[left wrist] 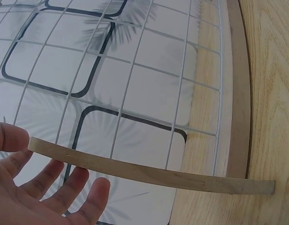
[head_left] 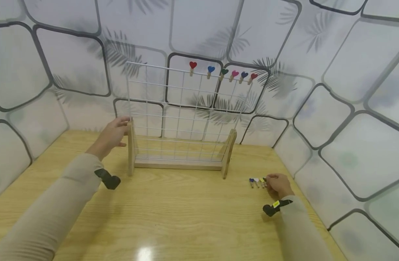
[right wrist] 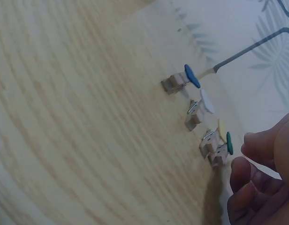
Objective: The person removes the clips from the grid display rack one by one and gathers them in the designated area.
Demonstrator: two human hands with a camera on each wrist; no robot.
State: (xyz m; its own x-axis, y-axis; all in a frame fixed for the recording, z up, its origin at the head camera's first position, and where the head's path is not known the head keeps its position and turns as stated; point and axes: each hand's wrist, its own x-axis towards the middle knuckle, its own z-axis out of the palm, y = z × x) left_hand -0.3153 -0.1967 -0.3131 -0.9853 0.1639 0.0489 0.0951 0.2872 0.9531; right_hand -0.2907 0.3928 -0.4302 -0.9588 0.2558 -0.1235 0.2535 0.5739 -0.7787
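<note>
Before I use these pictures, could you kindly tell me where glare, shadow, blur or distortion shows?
Head view: a bright glare spot on the table at the bottom edge, and a soft shadow beside the left sleeve; left wrist view: the wire grid looks bowed, probably from the lens; right wrist view: hazy and soft, the blue-topped clip lacking crisp edges.

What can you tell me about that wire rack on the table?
The rack is a pale, metal-looking wire grid held between two wooden-looking side pieces joined by a low bar. It stands upright on the table. Six heart-topped clips, red, blue, green, pink and dark blue, sit along its top edge from about the middle to the right end. The left hand touches the side piece at the person's left.
</note>
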